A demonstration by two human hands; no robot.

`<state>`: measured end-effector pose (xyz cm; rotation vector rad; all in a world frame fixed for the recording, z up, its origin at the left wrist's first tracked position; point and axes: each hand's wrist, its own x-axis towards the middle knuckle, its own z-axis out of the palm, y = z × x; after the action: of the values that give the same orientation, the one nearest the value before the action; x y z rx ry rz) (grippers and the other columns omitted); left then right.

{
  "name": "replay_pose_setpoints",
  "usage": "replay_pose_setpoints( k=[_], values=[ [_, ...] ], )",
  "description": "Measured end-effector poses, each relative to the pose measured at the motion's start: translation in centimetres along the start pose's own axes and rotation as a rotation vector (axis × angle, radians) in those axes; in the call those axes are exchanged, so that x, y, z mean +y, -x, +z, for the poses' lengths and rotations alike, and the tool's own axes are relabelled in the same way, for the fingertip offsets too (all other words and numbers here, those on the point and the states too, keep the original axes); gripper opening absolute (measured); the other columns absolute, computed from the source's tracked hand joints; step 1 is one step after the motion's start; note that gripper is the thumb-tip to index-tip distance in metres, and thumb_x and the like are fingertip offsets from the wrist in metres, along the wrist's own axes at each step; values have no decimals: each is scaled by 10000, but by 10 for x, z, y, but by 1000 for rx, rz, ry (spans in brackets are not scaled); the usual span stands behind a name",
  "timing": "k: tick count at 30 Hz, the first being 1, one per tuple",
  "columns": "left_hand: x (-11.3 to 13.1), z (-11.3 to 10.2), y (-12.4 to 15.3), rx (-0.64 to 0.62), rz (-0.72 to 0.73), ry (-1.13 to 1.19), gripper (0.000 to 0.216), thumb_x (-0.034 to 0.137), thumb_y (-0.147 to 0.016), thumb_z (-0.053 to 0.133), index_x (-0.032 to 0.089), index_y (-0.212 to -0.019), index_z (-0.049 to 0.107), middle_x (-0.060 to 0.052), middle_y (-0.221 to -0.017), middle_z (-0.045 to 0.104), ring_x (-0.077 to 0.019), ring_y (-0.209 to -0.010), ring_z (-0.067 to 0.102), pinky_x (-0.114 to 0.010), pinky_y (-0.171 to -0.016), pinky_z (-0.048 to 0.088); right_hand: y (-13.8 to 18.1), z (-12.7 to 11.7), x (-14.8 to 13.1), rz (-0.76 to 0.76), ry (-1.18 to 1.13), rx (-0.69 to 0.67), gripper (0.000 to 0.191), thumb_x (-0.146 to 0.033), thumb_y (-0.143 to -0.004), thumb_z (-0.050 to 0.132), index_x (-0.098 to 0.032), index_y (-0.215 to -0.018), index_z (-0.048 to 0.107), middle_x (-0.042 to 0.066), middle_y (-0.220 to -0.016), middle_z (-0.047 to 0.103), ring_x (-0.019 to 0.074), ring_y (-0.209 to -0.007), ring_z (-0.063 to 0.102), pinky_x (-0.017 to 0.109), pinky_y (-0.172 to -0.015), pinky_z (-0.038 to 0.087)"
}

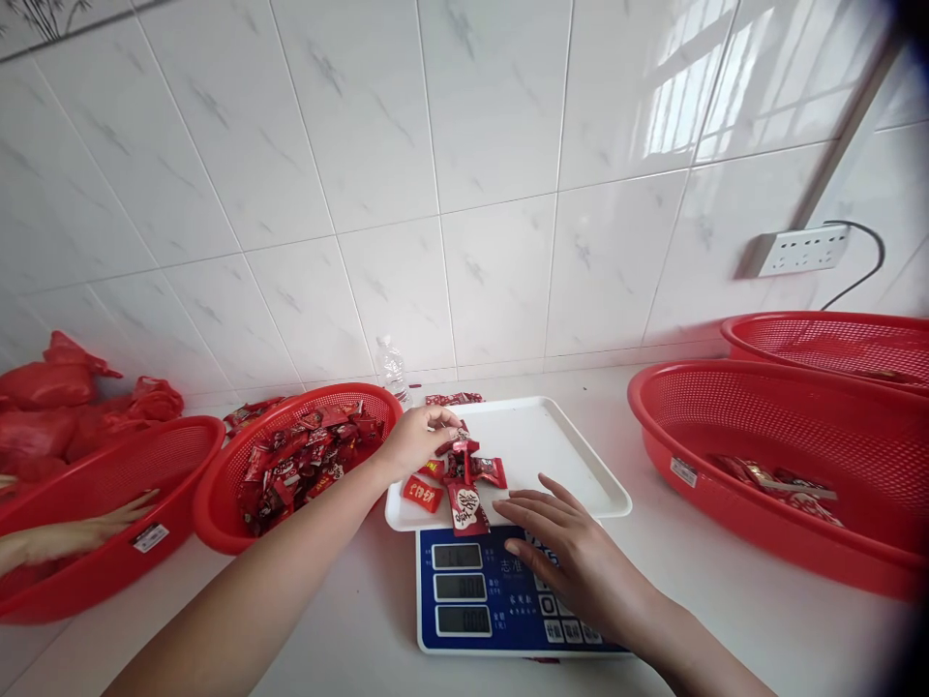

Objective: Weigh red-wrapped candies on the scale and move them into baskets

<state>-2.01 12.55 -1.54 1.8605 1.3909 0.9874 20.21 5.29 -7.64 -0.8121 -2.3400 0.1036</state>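
Observation:
My left hand point(421, 440) reaches over the left part of a white weighing tray point(558, 450), its fingers closed on a red wrapped candy point(463, 440). Beneath and beside those fingers lies a small heap of red candy packets point(456, 474), one with a white heart label point(466, 505) overlapping the tray's front edge. My right hand point(555, 528) is open and holds nothing. Its fingers spread by the tray's front edge, above the blue keypad panel point(508, 620) of the scale, covering some keys. The digits on the scale's displays point(460, 587) are too dim to read surely.
Left of the tray stands a red basket point(218, 503) full of wrapped candies. Another person's hand point(94, 532) is inside a red basket point(195, 455) farther left, near red plastic bags point(58, 407). Two red baskets point(674, 407) stand at right. A clear bottle point(392, 368) is behind.

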Motion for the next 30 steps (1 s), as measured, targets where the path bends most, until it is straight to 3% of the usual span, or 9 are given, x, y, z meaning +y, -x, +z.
replay_pose_setpoints(
  k=[3, 6, 9, 11, 15, 19, 22, 26, 30],
  values=[
    [4, -4, 4, -6, 0, -36, 91, 243, -754, 609, 190, -809, 659, -37, -841, 687, -197, -804, 627, -320, -775, 477, 0, 0, 0, -4, 20, -39, 325, -256, -920, 487, -222, -1238, 543, 92, -1192, 641, 231, -1112, 585, 546, -1020, 372],
    [7, -12, 13, -118, 50, -115, 307, 365, -762, 632, 202, -1022, 641, -78, -1097, 650, -240, -1035, 588, -358, -916, 434, 1, -1, -2, -46, 53, -112, 382, -315, -908, 516, -247, -1284, 512, 88, -1294, 572, 259, -1198, 515, 573, -1028, 340],
    [8, -18, 24, -392, 65, -252, 757, 513, -692, 687, 259, -1354, 420, -94, -1459, 361, -297, -1324, 339, -423, -1053, 320, 0, -2, -4, -94, 84, -165, 426, -385, -893, 531, -286, -1306, 495, 79, -1356, 515, 293, -1256, 448, 605, -1028, 310],
    [6, -18, 32, -531, 22, -342, 961, 577, -628, 713, 291, -1434, 276, -79, -1540, 173, -337, -1394, 154, -497, -1095, 226, -1, -1, -6, -94, 105, -168, 414, -363, -891, 538, -283, -1296, 506, 81, -1349, 521, 303, -1253, 448, 623, -1020, 307],
    [-1, -5, 39, -501, -32, -408, 958, 589, -700, 640, 257, -1468, 174, -76, -1557, 56, -307, -1415, 1, -513, -1128, 107, -2, 2, -5, -50, 166, -101, 389, -233, -864, 571, -198, -1250, 544, 112, -1261, 593, 324, -1199, 499, 650, -977, 344],
    [-7, 0, 35, -367, 32, -282, 841, 475, -750, 639, 253, -1450, 230, -70, -1538, 177, -265, -1395, 191, -403, -1123, 223, -1, 5, -1, -16, 187, -48, 336, -231, -863, 572, -177, -1195, 581, 116, -1190, 639, 322, -1165, 532, 630, -976, 362],
    [-6, -8, 33, -354, -20, -254, 817, 448, -720, 678, 256, -1419, 301, -83, -1475, 330, -275, -1333, 329, -391, -1084, 294, 1, 6, 1, -6, 166, -15, 320, -242, -865, 572, -193, -1181, 591, 104, -1168, 653, 302, -1158, 543, 604, -990, 367],
    [4, -23, 42, -372, -84, -333, 806, 391, -684, 706, 265, -1385, 329, -72, -1432, 380, -260, -1288, 383, -367, -1045, 333, 2, 7, 1, 4, 140, 13, 325, -235, -855, 585, -197, -1177, 591, 86, -1146, 667, 283, -1145, 558, 585, -996, 374],
    [11, -30, 56, -330, -55, -521, 467, 354, -676, 689, 247, -1105, 537, -51, -1227, 513, -255, -1152, 477, -351, -948, 391, 2, 8, 1, 18, 115, 13, 324, -231, -853, 585, -203, -1176, 593, 77, -1146, 668, 277, -1137, 565, 582, -1003, 368]
  ],
)
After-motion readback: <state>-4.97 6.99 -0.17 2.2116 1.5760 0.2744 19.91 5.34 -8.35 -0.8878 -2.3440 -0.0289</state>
